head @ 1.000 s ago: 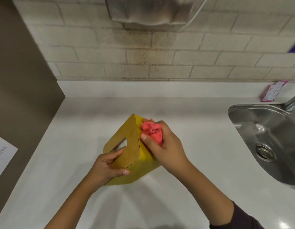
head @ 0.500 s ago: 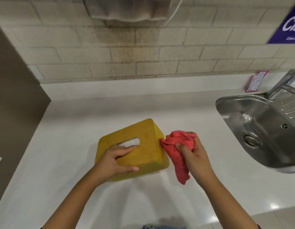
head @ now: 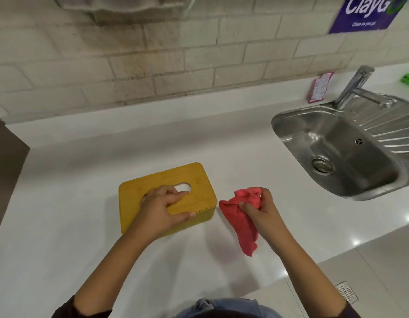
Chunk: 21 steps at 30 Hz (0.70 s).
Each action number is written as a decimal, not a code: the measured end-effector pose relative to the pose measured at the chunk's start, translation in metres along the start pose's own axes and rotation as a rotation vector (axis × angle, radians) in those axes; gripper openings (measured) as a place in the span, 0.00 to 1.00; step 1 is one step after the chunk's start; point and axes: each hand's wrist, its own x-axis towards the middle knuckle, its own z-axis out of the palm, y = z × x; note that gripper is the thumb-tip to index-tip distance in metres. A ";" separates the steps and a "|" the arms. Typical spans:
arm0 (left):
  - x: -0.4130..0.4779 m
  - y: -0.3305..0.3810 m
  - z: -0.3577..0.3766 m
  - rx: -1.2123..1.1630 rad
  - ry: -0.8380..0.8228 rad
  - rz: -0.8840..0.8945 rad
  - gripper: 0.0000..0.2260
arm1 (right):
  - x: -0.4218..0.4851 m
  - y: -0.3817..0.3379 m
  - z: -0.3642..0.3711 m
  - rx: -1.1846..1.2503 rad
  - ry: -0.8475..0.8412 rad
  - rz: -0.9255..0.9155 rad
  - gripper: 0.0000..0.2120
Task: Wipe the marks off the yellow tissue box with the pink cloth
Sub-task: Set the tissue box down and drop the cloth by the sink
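The yellow tissue box [head: 150,187] with a wooden lid lies flat on the white counter [head: 84,226], its oval slot facing up. My left hand [head: 163,208] rests on the lid, fingers at the slot and thumb along the front edge. The pink cloth [head: 240,223] hangs bunched from my right hand [head: 259,208], a short gap to the right of the box and apart from it. The cloth's lower end droops toward the counter.
A steel sink [head: 341,152] with a tap [head: 357,88] sits at the right. A brick wall runs along the back with a purple sign [head: 368,12] and a small pink packet [head: 319,87]. A dark panel [head: 6,175] borders the left. The counter's front edge is near my right forearm.
The box went from tilted on edge to lying flat on the counter. My right hand drew the cloth off the box's side and away to the right.
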 end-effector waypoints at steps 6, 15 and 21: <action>0.009 0.037 0.018 -0.250 -0.023 0.206 0.11 | 0.018 0.011 -0.049 -0.015 0.106 0.144 0.13; 0.024 0.107 0.100 -0.369 -0.356 0.349 0.10 | 0.043 0.050 -0.161 -0.083 0.390 0.257 0.17; 0.018 0.120 0.126 -0.374 -0.472 0.388 0.10 | 0.036 0.068 -0.194 -0.571 0.605 0.270 0.23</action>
